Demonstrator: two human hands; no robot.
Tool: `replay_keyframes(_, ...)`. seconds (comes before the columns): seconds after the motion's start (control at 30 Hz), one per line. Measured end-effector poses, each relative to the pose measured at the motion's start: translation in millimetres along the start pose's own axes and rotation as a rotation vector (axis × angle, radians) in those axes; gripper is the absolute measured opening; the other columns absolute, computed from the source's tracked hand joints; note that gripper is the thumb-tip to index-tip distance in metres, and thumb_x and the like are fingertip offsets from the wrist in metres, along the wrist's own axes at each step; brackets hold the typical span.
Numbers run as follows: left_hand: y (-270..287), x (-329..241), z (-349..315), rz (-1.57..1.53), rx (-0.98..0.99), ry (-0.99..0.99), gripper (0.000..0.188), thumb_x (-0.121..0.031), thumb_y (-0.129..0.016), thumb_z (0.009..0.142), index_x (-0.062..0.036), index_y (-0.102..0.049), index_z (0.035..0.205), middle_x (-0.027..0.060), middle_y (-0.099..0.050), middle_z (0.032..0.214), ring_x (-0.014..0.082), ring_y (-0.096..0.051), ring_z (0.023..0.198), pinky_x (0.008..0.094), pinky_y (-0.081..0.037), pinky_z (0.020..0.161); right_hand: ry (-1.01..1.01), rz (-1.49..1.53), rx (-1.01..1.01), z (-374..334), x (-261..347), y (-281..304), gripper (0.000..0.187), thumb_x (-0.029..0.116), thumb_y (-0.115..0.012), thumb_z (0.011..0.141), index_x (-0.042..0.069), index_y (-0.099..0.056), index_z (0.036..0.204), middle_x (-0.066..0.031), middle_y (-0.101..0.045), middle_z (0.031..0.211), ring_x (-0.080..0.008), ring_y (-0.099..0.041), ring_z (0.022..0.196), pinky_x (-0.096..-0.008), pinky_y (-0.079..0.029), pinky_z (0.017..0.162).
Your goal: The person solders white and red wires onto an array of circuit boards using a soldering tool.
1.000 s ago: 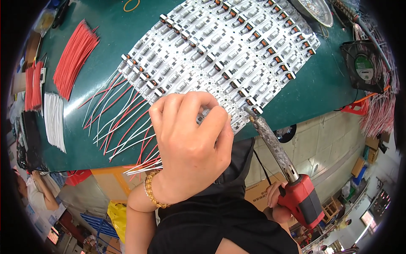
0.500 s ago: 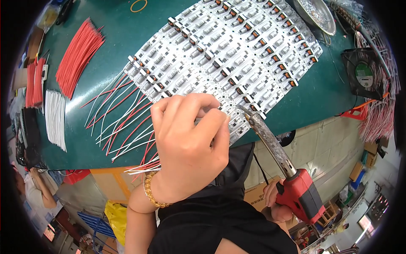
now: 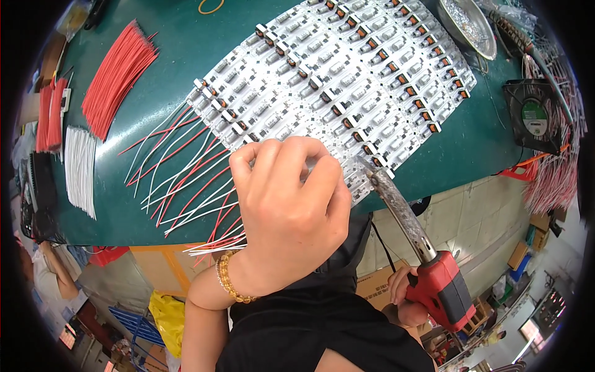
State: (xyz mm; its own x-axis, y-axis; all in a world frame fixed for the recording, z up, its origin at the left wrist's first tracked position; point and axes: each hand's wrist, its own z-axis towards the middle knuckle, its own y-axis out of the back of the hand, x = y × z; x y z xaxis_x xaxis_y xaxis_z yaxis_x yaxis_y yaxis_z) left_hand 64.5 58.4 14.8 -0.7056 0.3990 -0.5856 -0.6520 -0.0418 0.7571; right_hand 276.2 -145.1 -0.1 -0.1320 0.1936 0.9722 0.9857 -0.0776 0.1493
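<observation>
Several wire bundles (image 3: 118, 84) left of a white circuit-board panel (image 3: 347, 80) on a green table (image 3: 446, 155), black fan (image 3: 533, 118) rightward, curled left hand (image 3: 291, 211) hiding part of the panel, its hold unclear, right hand (image 3: 406, 301) gripping a soldering iron (image 3: 443, 291)

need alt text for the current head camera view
A person's right hand holds a red-and-black soldering iron, its metal tip pointed at a large white panel of circuit boards, while the left hand bends over the panel's near edge. Red and white wires trail from the panel's left side over a green tabletop.
</observation>
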Motion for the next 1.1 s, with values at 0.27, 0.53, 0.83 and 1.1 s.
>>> replay_keyframes(0.27,0.4,8.2,-6.5,0.002,-0.045,0.001,0.015,-0.002,-0.073,0.069,-0.0081,-0.061,0.075,0.0029,-0.062,0.091,0.0211,-0.056,0.080,0.0372,-0.035,0.080,0.221,0.263,-0.084,26.2,-10.6,-23.4,0.094,0.074,-0.059,0.080,-0.004,-0.043,0.132,0.0032,-0.044,0.050,-0.0119,-0.044,0.042,-0.0267,-0.037,0.044)
replay_keyframes(0.53,88.0,67.9,-13.3,0.238,-0.259,0.074,0.024,-0.004,-0.074,0.078,-0.0040,-0.069,0.101,0.0131,-0.064,0.101,0.0311,-0.061,0.095,0.0396,-0.049,0.084,0.309,0.393,-0.298,47.4,-4.5,-22.3,0.091,0.069,-0.053,0.089,-0.008,-0.036,0.134,0.0022,-0.040,0.052,-0.0087,-0.038,0.042,-0.0232,-0.035,0.041)
replay_keyframes(0.83,183.7,223.5,-54.6,0.533,-0.135,0.447,0.021,0.000,-0.063,0.086,0.0005,-0.060,0.106,0.0182,-0.062,0.095,0.0344,-0.059,0.092,0.0433,-0.047,0.081,0.256,0.387,-0.275,59.0,-1.9,-31.3,0.085,0.065,-0.053,0.092,-0.008,-0.036,0.132,0.0015,-0.039,0.050,-0.0086,-0.036,0.038,-0.0221,-0.034,0.039)
replay_keyframes(1.1,179.6,227.3,-59.6,0.651,-0.075,0.272,0.018,0.007,-0.055,0.087,0.0031,-0.055,0.105,0.0234,-0.056,0.098,0.0420,-0.054,0.095,0.0473,-0.045,0.083,0.234,0.395,-0.225,54.3,-3.8,-34.4,0.086,0.065,-0.052,0.092,-0.009,-0.036,0.132,0.0007,-0.040,0.049,-0.0094,-0.037,0.038,-0.0226,-0.033,0.038)
